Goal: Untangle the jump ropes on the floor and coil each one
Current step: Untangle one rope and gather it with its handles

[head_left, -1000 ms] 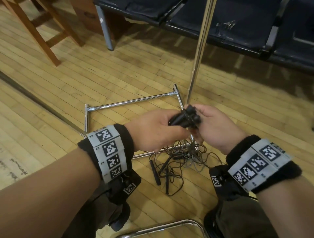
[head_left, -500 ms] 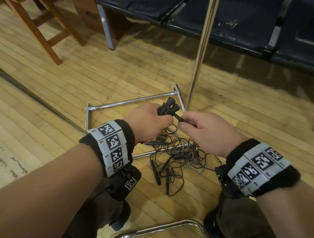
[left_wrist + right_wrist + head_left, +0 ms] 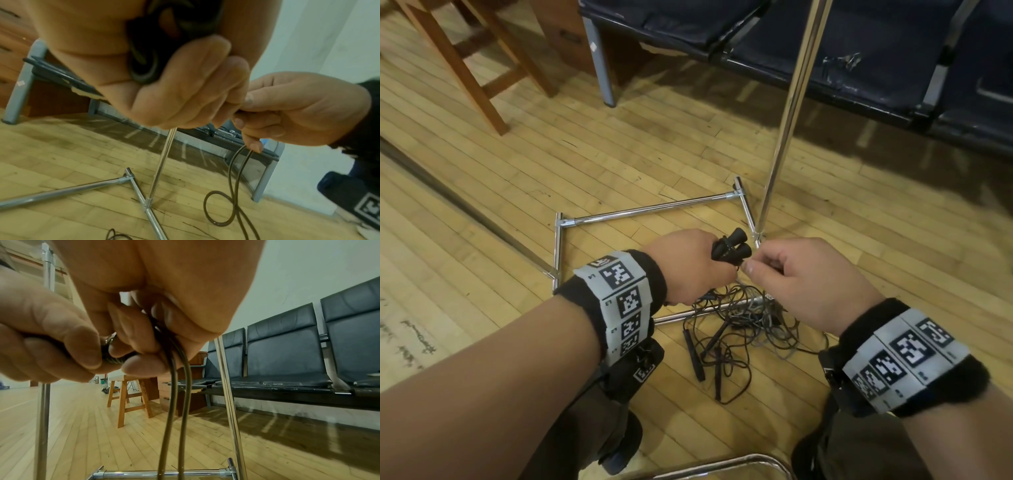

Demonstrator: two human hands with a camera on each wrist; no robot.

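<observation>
Hands are meeting above the wooden floor (image 3: 524, 178), just over the right rail of a chrome tube frame (image 3: 643, 209) that is lying flat on the boards. The left hand (image 3: 688, 265) is curling its fingers (image 3: 193, 78) around a bundle of black jump rope handles (image 3: 732, 250), whose round ends are poking out toward the right hand (image 3: 804, 277). That hand is pinching a doubled strand of dark cord (image 3: 176, 394) between thumb and fingertips (image 3: 249, 99), right against the handles. From the pinch the two strands are hanging down side by side and looping once on the floor (image 3: 220, 209).

Below the hands, the tangled pile of ropes (image 3: 736, 325) is sprawling across the near rail of the frame, with two or three loose black handles lying on the boards at its near-left side. How many ropes are in the pile is hard to make out.

A slanting chrome pole (image 3: 787, 113) is rising from the frame's right rail, close to the right hand. Beyond it a row of dark padded seats (image 3: 859, 51) is closing off the far side, and a wooden stool (image 3: 469, 61) is standing at the far left. Open floor is stretching to the left of the frame. Another curved chrome tube (image 3: 722, 466) is cutting across the bottom edge. Both palms are hiding most of the held handles, and the wrist views are blurring at close range.
</observation>
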